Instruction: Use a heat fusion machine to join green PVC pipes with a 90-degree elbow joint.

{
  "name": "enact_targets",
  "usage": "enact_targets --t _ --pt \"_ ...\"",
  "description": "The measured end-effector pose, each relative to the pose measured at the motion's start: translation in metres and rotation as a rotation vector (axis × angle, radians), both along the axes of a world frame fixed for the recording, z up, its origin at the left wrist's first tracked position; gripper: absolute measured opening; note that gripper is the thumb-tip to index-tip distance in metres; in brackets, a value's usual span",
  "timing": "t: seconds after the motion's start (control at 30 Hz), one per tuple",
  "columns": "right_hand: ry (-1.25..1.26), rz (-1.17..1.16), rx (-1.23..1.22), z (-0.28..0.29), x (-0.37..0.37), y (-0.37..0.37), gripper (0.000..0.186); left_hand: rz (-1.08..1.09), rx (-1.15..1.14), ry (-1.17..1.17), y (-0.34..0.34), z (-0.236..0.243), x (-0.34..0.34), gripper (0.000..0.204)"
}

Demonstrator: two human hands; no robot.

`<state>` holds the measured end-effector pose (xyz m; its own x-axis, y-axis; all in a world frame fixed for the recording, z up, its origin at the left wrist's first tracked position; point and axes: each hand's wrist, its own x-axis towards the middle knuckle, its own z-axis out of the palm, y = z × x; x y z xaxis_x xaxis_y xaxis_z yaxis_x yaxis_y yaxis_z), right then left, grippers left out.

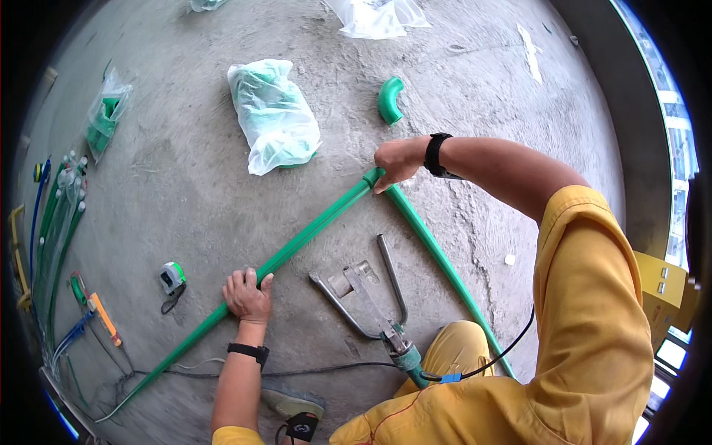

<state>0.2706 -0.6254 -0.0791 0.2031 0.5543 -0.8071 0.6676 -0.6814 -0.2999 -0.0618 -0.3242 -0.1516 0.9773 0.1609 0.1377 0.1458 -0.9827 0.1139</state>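
Note:
Two long green plastic pipes meet in a corner at a green elbow fitting [372, 176]. My right hand [400, 159] is wrapped round that corner, hiding part of the fitting. From it, the left pipe [319, 224] slants down to the lower left, and the right pipe [439, 256] slants toward my knee. My left hand [247, 295] grips the left pipe around its middle, fingers closed over it. Between the two pipes, a pipe welding iron [404, 356] rests on the floor, with a bent metal stand [356, 315] at its heating end.
A loose, curved green pipe bend [389, 100] lies beyond my right hand. Bagged green fittings [273, 119] sit farther left. A tape measure [172, 277], an orange-handled tool [105, 319] and bundled green tubes [63, 222] lie at left. A black cable [319, 367] crosses the concrete floor.

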Motion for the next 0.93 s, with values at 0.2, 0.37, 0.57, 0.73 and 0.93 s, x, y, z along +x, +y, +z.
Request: enact_targets --t 0.2,0.37,0.57,0.73,0.93 --pt "-0.012 0.020 -0.022 0.0018 0.0003 0.0025 0.069 -0.011 -0.003 -0.023 0.0012 0.0001 -0.0008 0.058" --pt "0.000 -0.030 -0.016 0.0013 -0.0011 0.0009 0.069 -0.040 0.013 -0.047 0.0024 0.0002 -0.0005 0.054" --pt "0.003 -0.031 -0.032 -0.0003 0.0011 0.0025 0.067 -0.036 0.025 -0.051 0.0014 0.0001 0.0004 0.053" --pt "-0.009 -0.024 -0.012 -0.0017 0.0009 0.0014 0.069 -0.041 0.031 -0.072 0.0028 -0.0021 0.0002 0.052" --pt "-0.007 -0.020 -0.021 0.0014 0.0001 0.0023 0.071 -0.040 0.034 -0.051 0.0028 -0.0018 -0.0004 0.051"
